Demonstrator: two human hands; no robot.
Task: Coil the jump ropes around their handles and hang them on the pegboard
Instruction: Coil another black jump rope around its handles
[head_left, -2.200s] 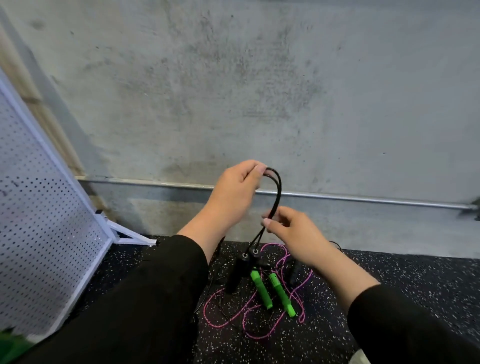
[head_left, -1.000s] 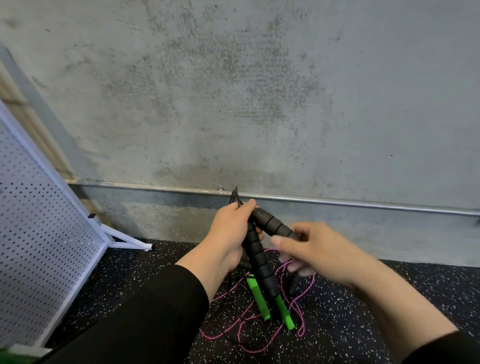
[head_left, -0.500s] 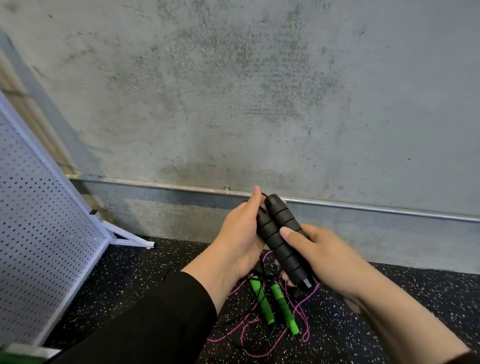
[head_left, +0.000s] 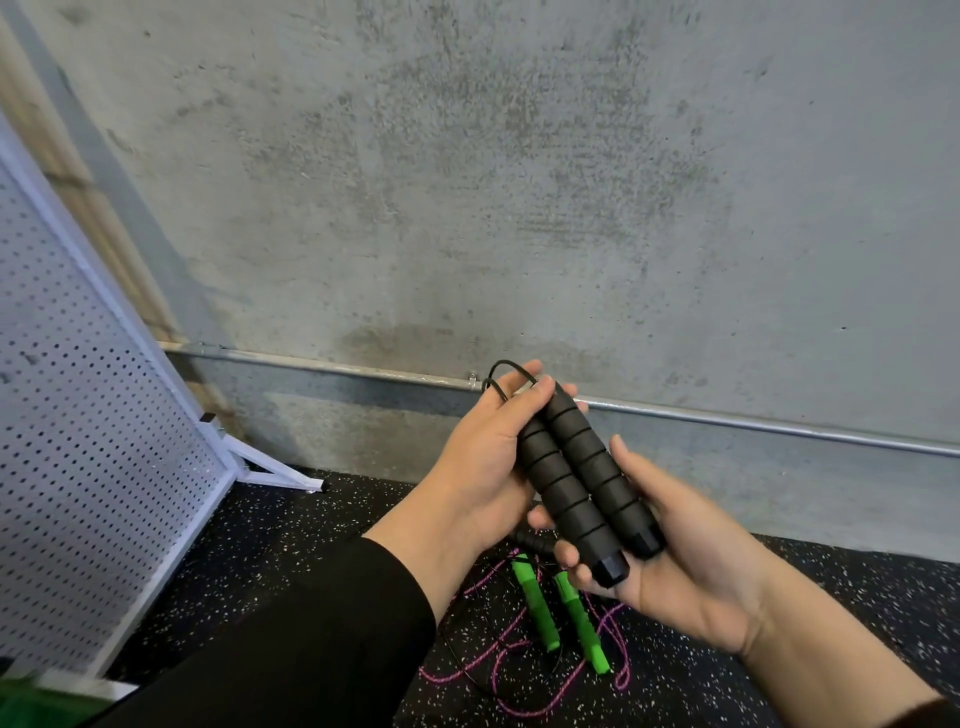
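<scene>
Two black foam handles (head_left: 582, 483), ribbed with ring grooves and capped with faceted hard ends, lie side by side and touching, tilted from upper left down to lower right, held in the air in front of a concrete wall (head_left: 519, 182). The left hand (head_left: 478, 467) grips their upper part, fingers curled round the far side with the fingertips showing over the tops. The right hand (head_left: 691, 551) cradles the lower ends from beneath, palm up, fingers curled under the caps and the thumb laid along the nearer handle. A thin black rope (head_left: 506, 376) loops out above the left fingertips; where the rest of it runs is hidden behind the hands.

On the speckled rubber floor (head_left: 260, 561) below the hands lies a second jump rope: two green handles (head_left: 558, 613) near each other, with a pink cord (head_left: 498, 675) tangled loosely about them. Their upper ends are covered by the right hand. A thin dark line curves across the floor beside the pink cord; what it belongs to is hard to tell.

The white pegboard (head_left: 88, 441) leans at the left edge, cut off by the frame, its foot resting on the floor.
</scene>
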